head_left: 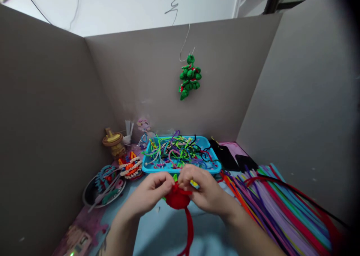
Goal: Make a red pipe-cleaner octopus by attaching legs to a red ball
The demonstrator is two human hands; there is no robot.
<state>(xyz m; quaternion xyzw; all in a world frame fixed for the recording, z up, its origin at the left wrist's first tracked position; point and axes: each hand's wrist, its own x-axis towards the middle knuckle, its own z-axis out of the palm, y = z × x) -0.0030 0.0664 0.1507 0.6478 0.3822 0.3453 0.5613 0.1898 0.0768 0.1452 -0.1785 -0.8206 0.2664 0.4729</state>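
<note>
My left hand (pixel 149 194) and my right hand (pixel 204 190) meet over the blue table top, fingers pinched on a small red pipe-cleaner ball (pixel 177 200). A red pipe-cleaner tail (pixel 190 229) hangs down from the ball toward me. A bit of green shows at the top of the ball between my fingertips. Just behind my hands stands a blue tray (pixel 213 169) filled with tangled pipe-cleaner offcuts in many colours.
A large fan of long coloured pipe cleaners (pixel 275 207) lies at the right. At the left are a round dish (pixel 90 199) with tools, an orange and white craft piece (pixel 131 166) and a small yellow spool (pixel 113 140). Grey cardboard walls enclose the desk; a green pipe-cleaner ornament (pixel 189 77) hangs on the back wall.
</note>
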